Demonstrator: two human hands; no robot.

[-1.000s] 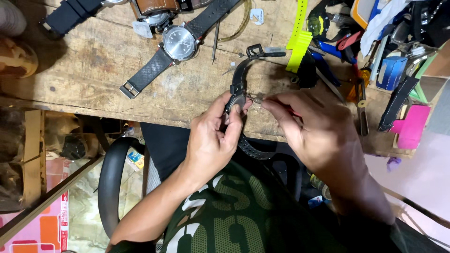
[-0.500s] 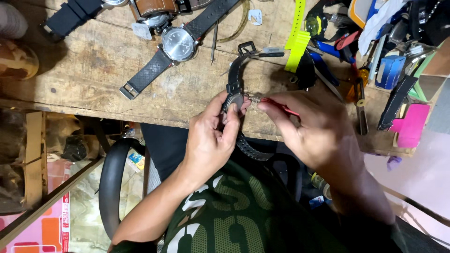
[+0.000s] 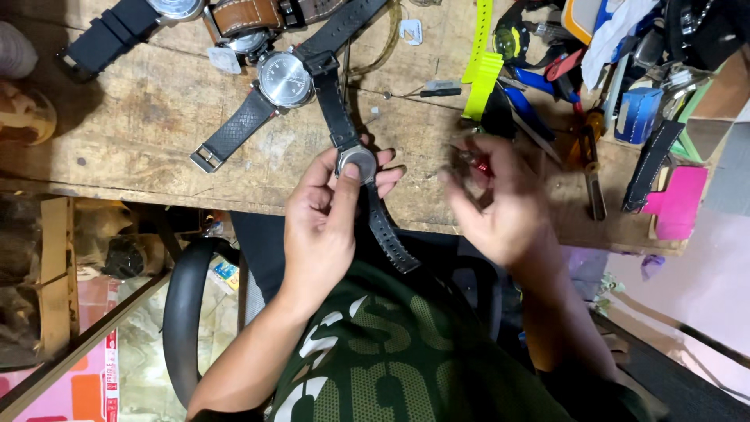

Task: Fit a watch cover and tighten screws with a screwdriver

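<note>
The watch [image 3: 357, 162] sits in the left hand [image 3: 324, 223], just over the near edge of the wooden bench [image 3: 141, 117]. It lies face down, so its round metal back shows. The thumb presses on that back and the other fingers curl under the case, shut tight on it. One black strap runs up across the bench. The other hangs down toward the person's lap.

I think the watch is small and light. The case looks hard and smooth, so it could slip. The straps look soft and bendy, so they flop. The best place to hold it is the case, by its sides, not the straps.

The right hand [image 3: 492, 207] is blurry. Its fingers are bent and pinch a thin tool with a red part [image 3: 476, 162].

A second watch [image 3: 283, 78] with a dark face lies flat on the bench. A lime strap [image 3: 480, 55] lies further right, next to a heap of tools [image 3: 594, 86]. I see no box or tray holding them; they just lie loose on the wood.
</note>
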